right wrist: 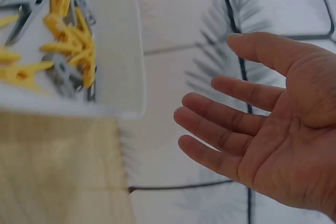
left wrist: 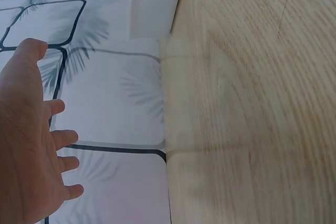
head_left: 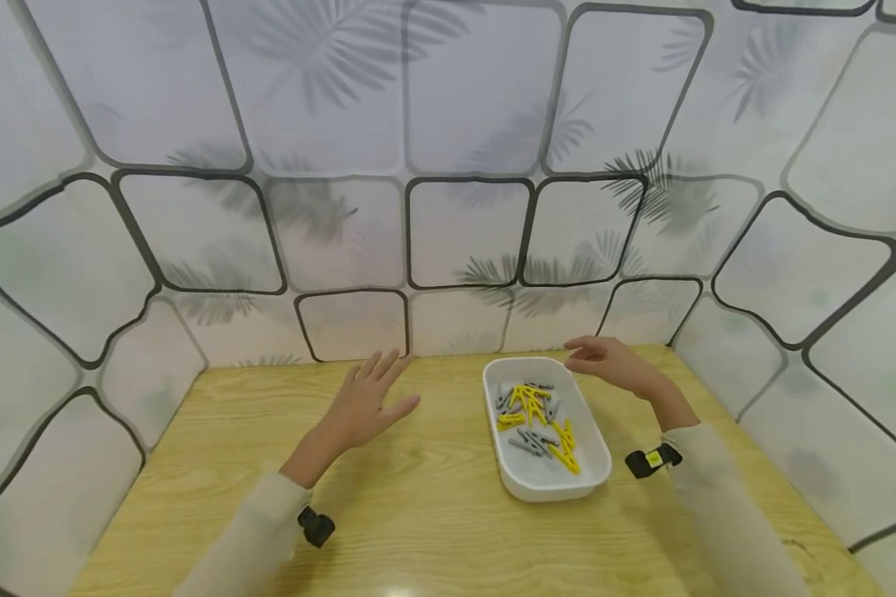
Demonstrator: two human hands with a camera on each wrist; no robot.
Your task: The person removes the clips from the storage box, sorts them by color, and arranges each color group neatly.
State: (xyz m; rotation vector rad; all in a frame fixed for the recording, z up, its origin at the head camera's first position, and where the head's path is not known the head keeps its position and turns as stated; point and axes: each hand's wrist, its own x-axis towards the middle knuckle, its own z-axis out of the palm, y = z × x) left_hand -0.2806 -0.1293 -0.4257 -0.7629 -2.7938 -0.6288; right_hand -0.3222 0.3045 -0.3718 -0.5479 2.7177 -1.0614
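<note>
Left grip and right grip hold nothing; lower right, clips overlap in the tray, so may snag.

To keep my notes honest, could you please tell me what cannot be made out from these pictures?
- Head view: exact count of the yellow and grey plastic clothespins, too small and overlapping.
- Left wrist view: inside of the white oblong plastic tray, hidden by its wall.
- Left wrist view: most of the right hand, blurred and cut off by the top edge.
- Right wrist view: the tray's remainder, cut off by the top and left edges.
</note>
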